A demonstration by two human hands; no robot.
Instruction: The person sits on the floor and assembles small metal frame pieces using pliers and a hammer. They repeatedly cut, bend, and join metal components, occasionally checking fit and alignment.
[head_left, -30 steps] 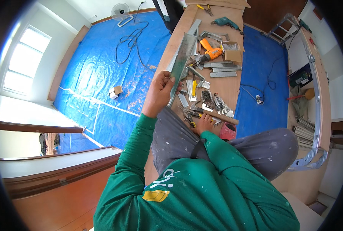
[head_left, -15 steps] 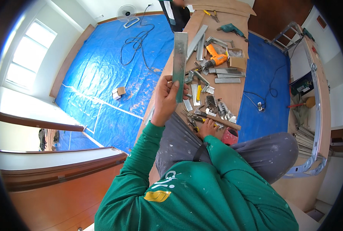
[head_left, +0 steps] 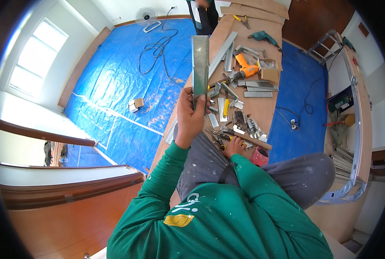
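Upright in front of me, my left hand grips a long silvery metal channel piece near its lower end, thumb across its face. My right hand rests low on the wooden board, its fingers apart over the tools. Beside it lie pliers or snips with dark and yellow handles and a wooden handle. A red cup-like thing stands by my right wrist. Farther up are a yellow-handled tool, small ribbed metal clips and cut metal strips.
An orange drill and an open cardboard box lie farther up the board, with a teal drill beyond. Blue sheeting covers the floor, crossed by a black cable. A person stands at the far end. A ladder is at right.
The view has shifted slightly, so the board and tools appear a little farther right. My left hand still holds up the metal channel piece, turned slightly. My right hand stays among the tools.
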